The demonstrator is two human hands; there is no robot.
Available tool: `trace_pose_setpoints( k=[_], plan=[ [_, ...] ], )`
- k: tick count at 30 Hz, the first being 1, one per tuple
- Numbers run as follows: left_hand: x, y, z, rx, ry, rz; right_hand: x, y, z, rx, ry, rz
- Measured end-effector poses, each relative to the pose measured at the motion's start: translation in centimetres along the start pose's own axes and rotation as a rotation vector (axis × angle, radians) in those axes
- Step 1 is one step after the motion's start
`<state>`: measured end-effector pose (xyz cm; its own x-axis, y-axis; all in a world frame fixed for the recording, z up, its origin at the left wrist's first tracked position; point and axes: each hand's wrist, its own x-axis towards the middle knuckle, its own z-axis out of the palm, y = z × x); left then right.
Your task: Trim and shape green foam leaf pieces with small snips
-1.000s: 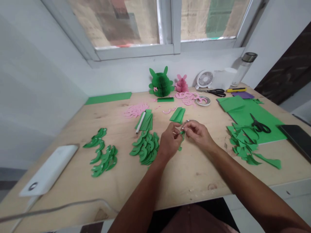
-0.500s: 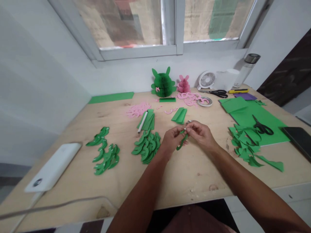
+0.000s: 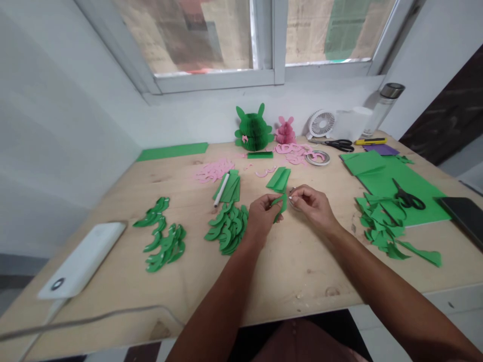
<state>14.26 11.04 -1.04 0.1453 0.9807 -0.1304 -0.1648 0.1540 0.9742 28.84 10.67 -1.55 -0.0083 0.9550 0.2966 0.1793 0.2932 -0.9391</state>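
Observation:
In front of me, my left hand point(image 3: 263, 213) pinches a curved green paper cutout point(image 3: 281, 205) between thumb and fingers. Just to its right, my right hand point(image 3: 313, 205) is closed, with a small white bit of tape point(image 3: 290, 197) at its fingertips. Part of a roll of tape point(image 3: 292, 190) shows at that hand, mostly hidden by the fingers. A heap of curved green cutouts point(image 3: 227, 229) lies left of my left hand. Further left are more green cutouts point(image 3: 166, 246) with white strips on them.
Folded green papers point(image 3: 279, 179) and a white pen point(image 3: 222, 190) lie beyond my hands. Green scraps point(image 3: 383, 223), scissors point(image 3: 407, 197) and a phone point(image 3: 462, 216) are at right. A white power bank point(image 3: 83, 259) with a cable is at left. Paper figures point(image 3: 253, 133) stand by the wall.
My hands have come slightly apart. The green cutout has turned and moved left with my left hand, while the white bit stays at my right fingertips.

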Motion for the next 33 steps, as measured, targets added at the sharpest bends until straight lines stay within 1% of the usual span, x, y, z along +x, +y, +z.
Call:
trace_pose_setpoints(
  k=[4,7,17,26,33],
  plan=[
    [0.08,-0.03,0.01,0.106,0.016,0.020,0.00,-0.25,-0.01,-0.020,-0.017,0.010],
    [0.12,-0.11,0.02,0.135,0.007,0.034,0.02,-0.31,-0.03,-0.034,-0.033,0.002],
    [0.21,-0.58,0.02,0.152,0.003,0.068,-0.02,0.17,0.06,-0.055,-0.073,0.008],
    [0.39,-0.67,0.10,0.139,0.027,0.065,-0.05,-0.15,0.06,-0.051,-0.042,0.006],
    [0.35,-0.76,0.17,0.131,0.036,0.065,-0.10,0.09,0.11,-0.064,-0.054,-0.006]
  ],
)
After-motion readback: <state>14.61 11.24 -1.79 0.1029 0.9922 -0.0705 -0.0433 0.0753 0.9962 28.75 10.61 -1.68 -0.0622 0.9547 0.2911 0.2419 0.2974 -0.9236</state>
